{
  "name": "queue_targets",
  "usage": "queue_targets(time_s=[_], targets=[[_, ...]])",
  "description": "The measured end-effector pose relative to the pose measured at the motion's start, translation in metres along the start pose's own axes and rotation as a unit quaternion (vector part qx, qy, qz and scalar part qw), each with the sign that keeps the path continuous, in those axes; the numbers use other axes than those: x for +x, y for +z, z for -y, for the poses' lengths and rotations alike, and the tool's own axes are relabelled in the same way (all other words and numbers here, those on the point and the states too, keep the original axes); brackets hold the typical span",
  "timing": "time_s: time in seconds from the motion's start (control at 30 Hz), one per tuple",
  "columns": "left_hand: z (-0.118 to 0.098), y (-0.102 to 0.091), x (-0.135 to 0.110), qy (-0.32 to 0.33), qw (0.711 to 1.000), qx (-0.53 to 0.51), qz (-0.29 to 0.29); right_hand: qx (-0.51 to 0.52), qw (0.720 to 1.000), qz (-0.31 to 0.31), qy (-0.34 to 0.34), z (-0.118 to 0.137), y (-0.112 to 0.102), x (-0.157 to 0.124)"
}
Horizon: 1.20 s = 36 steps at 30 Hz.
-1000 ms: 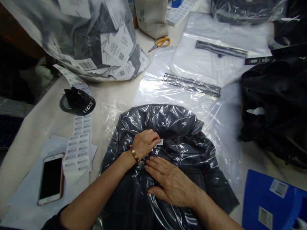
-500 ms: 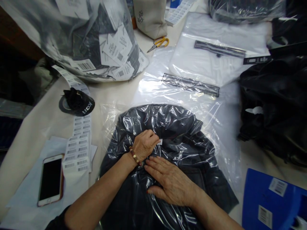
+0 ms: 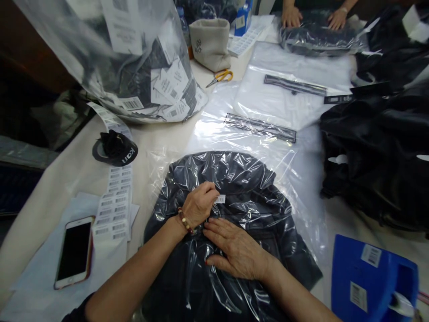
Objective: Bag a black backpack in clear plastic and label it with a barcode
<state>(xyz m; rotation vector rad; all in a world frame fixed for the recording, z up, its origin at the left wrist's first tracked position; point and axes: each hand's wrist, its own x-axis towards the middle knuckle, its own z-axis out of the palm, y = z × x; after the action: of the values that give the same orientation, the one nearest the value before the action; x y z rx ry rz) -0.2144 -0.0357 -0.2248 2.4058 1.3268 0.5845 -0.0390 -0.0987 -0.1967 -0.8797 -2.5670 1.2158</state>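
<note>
A dark folded garment in a clear plastic bag (image 3: 234,179) lies on the table in front of me. My left hand (image 3: 198,205), with a beaded bracelet at the wrist, is closed in a pinch on a small white barcode sticker (image 3: 220,199) on top of the bag. My right hand (image 3: 236,248) lies flat on the bag just below, fingers stretched out and pressing the plastic down.
Left of the bag lie a strip of barcode labels (image 3: 115,203), a phone (image 3: 74,251) and a black tape roll (image 3: 115,150). A big bag of tagged clothes (image 3: 134,58), yellow scissors (image 3: 221,76), empty zip bags (image 3: 288,94), black garments (image 3: 375,147), a blue bin (image 3: 368,277). Another person's hands (image 3: 291,17) work at the far edge.
The view has tilted up, revealing another person's hands at the far edge. My hands stay on the bag; the pinch on the sticker has shifted slightly left.
</note>
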Motion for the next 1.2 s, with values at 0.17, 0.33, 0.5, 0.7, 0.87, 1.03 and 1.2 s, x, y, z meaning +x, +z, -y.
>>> queue_targets(time_s=[0.17, 0.33, 0.5, 0.7, 0.87, 1.03, 1.2], targets=[[-0.004, -0.015, -0.013, 0.031, 0.985, 0.092, 0.145, -0.015, 0.995, -0.068, 0.065, 0.007, -0.018, 0.004], [-0.017, -0.022, -0.016, -0.068, 0.969, 0.064, 0.228, -0.216, 0.966, -0.082, 0.12, -0.008, -0.011, 0.022], [-0.024, -0.024, -0.025, -0.093, 0.958, 0.064, 0.265, -0.262, 0.954, -0.041, 0.142, -0.022, -0.002, 0.026], [-0.03, -0.029, -0.038, -0.127, 0.956, 0.074, 0.254, -0.29, 0.933, -0.041, 0.208, -0.008, -0.006, 0.021], [-0.038, -0.043, -0.056, -0.151, 0.955, 0.08, 0.241, -0.295, 0.919, -0.056, 0.255, 0.002, -0.018, 0.001], [-0.024, -0.073, -0.092, -0.261, 0.954, 0.098, 0.114, -0.232, 0.875, -0.191, 0.379, -0.02, -0.037, -0.068], [0.001, -0.078, -0.124, -0.544, 0.823, -0.161, -0.015, 0.125, 0.789, -0.276, 0.534, -0.04, -0.036, -0.108]])
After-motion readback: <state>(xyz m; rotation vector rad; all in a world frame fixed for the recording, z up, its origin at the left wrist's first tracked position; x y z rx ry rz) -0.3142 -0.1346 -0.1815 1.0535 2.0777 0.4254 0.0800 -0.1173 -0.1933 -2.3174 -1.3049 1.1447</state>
